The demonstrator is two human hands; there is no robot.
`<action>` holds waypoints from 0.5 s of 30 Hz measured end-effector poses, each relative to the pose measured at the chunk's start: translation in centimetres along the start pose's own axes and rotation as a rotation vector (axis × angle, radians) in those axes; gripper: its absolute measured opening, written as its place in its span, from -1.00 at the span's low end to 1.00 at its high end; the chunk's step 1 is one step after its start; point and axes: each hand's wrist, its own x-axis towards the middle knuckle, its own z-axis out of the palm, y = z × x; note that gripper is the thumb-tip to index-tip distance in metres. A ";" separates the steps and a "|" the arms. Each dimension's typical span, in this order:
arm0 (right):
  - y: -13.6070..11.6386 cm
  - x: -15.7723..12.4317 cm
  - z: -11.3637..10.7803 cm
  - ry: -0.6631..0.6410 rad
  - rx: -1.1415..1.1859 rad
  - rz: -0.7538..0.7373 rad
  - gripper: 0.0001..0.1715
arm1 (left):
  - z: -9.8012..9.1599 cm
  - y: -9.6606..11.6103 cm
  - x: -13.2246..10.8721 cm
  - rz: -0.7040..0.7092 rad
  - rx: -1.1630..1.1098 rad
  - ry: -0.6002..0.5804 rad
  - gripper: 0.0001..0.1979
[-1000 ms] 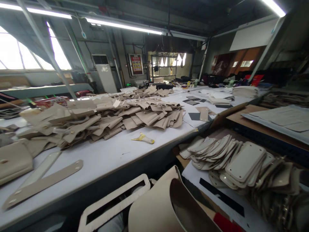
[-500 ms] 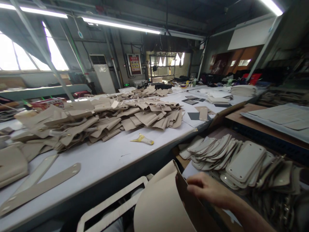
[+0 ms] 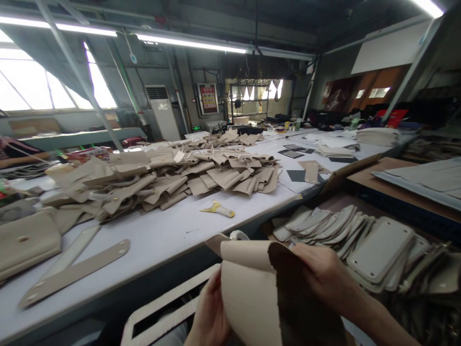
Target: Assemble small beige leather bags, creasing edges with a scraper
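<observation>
A curved beige leather panel (image 3: 248, 293) with a dark brown inner side is raised in front of me, low in the view. My left hand (image 3: 209, 315) grips its left edge from below, fingers closed on it. My right hand (image 3: 326, 276) holds its upper right part, fingers curled over the brown side. A pale frame-shaped cutout (image 3: 162, 307) lies just under the panel, on my lap side of the table edge.
A long white table (image 3: 162, 235) carries a big heap of beige leather pieces (image 3: 162, 178), long beige straps (image 3: 72, 274) and a small yellow-white scrap (image 3: 218, 208). To my right, a fanned stack of rounded beige plates (image 3: 353, 235) fills a cardboard box.
Both hands have come into view: first the right one reached the panel, now the left grips it too. The panel has been lifted and turned, showing its brown side.
</observation>
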 end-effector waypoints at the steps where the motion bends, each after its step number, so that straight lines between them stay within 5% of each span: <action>1: -0.7 0.3 -0.1 0.022 -0.074 -0.070 -0.73 | 0.1 0.6 0.0 0.007 -0.009 0.031 -0.43; 5: -3.3 1.9 0.5 0.080 -0.228 -0.252 -0.69 | 0.8 3.5 -0.1 0.135 0.133 0.293 -0.47; 8: -3.3 2.8 0.9 -0.033 -0.017 -0.187 -0.68 | 0.9 5.1 -1.0 0.129 0.109 0.413 -0.65; 12: 0.8 2.9 3.4 -0.277 0.805 0.293 -0.40 | 0.0 6.0 -3.3 0.073 -0.115 0.534 -0.72; 15: 3.3 2.6 8.5 -0.126 1.228 0.763 -0.28 | -0.8 6.3 -4.8 0.088 -0.188 0.565 -0.61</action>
